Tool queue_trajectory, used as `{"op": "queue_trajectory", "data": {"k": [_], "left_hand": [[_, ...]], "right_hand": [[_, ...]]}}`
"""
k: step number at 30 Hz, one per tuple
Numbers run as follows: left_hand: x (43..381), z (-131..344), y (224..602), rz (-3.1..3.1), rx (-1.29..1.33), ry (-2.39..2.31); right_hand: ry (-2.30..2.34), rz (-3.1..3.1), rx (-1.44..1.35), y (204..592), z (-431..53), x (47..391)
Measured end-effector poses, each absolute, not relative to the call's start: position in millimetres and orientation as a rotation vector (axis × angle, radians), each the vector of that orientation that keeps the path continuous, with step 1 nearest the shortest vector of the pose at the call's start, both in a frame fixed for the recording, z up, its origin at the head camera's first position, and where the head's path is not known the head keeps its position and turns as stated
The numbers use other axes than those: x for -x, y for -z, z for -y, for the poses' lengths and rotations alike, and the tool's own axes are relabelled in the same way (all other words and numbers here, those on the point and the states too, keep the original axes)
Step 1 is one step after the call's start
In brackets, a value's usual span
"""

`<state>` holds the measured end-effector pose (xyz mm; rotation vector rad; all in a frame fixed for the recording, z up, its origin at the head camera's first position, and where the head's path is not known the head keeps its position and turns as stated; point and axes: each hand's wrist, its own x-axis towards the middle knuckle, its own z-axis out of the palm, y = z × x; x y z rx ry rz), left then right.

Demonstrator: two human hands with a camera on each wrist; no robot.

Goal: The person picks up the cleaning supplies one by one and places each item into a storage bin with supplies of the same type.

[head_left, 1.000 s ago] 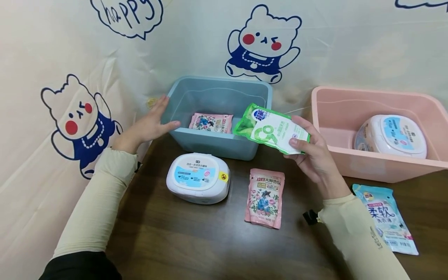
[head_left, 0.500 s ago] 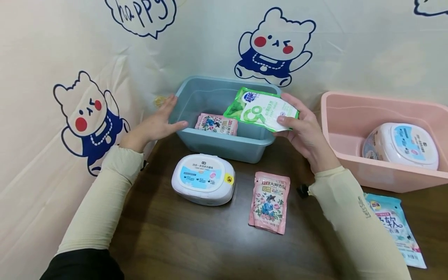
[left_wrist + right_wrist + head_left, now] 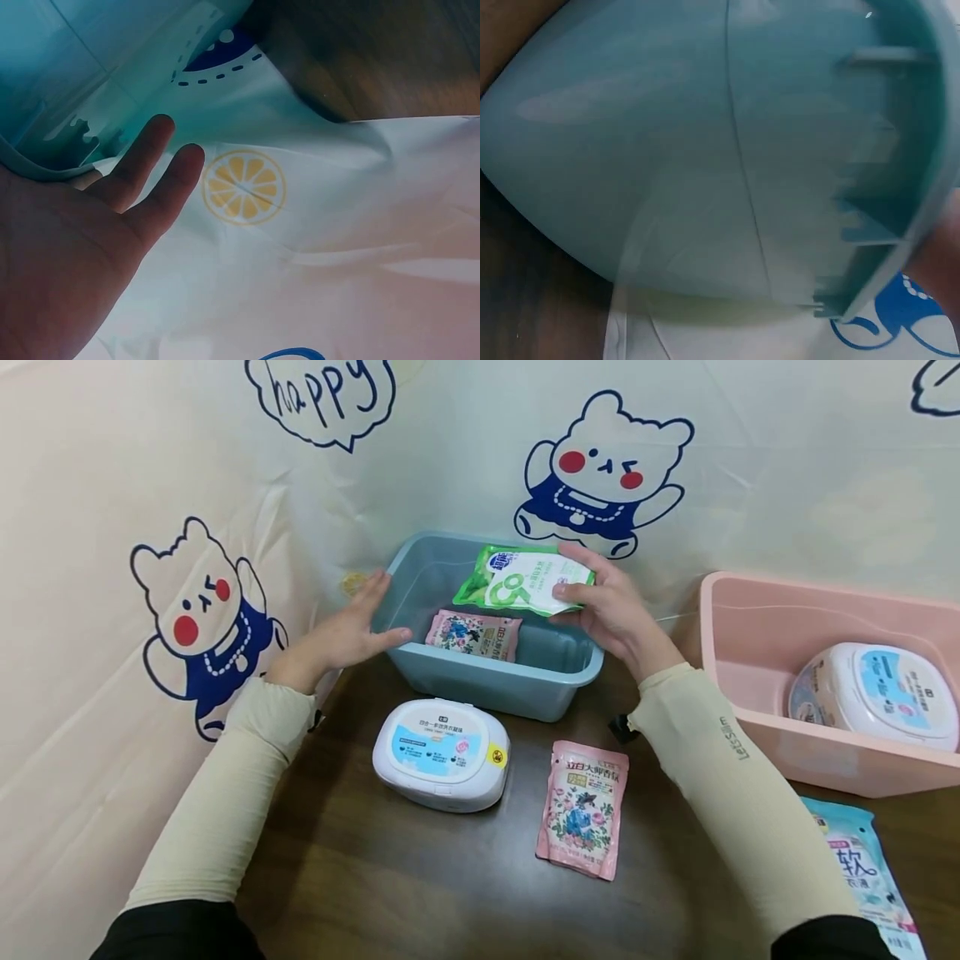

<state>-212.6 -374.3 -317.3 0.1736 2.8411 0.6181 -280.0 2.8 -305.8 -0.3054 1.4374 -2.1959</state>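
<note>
Bench (image 3: 420, 885): dark wood, backed by pale cloth (image 3: 450, 477) printed with bears.
Left hand (image 3: 337, 637): fingers spread, nearly straight, resting at the blue bin (image 3: 480, 683)'s left rim.
Right hand (image 3: 611, 606): fingers pinch one end of the green pouch (image 3: 521, 581), thumb on top.
Green pouch: held over the blue bin, above a pink pouch (image 3: 474, 637) lying inside.
Before the blue bin: white tub (image 3: 441, 756), second pink pouch (image 3: 583, 812).
Far right: pink bin (image 3: 847, 762) holding another tub (image 3: 873, 693); blue pouch (image 3: 866, 872), partly behind the sleeve (image 3: 738, 777).

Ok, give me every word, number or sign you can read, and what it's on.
"happy": cloth
"LesSlim": right sleeve
"超能": green pouch; its big green figure is unclear
"立白大师香": pink pouch on the table
"四合一": front tub
"软", "衣液": blue pouch, partly hidden
Too small or blurred: front tub's yellow sign, all other print.
</note>
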Motion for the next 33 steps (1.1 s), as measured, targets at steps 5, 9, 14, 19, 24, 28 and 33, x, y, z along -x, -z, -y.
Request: {"op": "queue_trajectory", "data": {"k": [5, 9, 14, 19, 24, 28, 33], "left_hand": [[214, 374, 314, -2.849, -0.185, -0.608], [214, 372, 313, -2.85, -0.194, -0.603], [213, 369, 316, -2.85, -0.194, -0.598], [212, 370, 321, -2.855, -0.183, -0.594], [211, 371, 321, -2.847, -0.174, -0.6], [211, 373, 321, -2.85, -0.169, -0.609], [212, 375, 321, -2.861, -0.175, -0.601]], "right_hand": [[2.141, -1.434, 0.31, 304, 6, 293], [2.106, -1.461, 0.285, 304, 11, 300], [2.035, -1.569, 0.243, 307, 14, 307], [1.943, -1.685, 0.202, 309, 18, 311], [1.87, -1.724, 0.196, 312, 23, 315], [1.786, -1.745, 0.225, 311, 26, 318], [1.664, -1.787, 0.238, 310, 30, 319]]}}
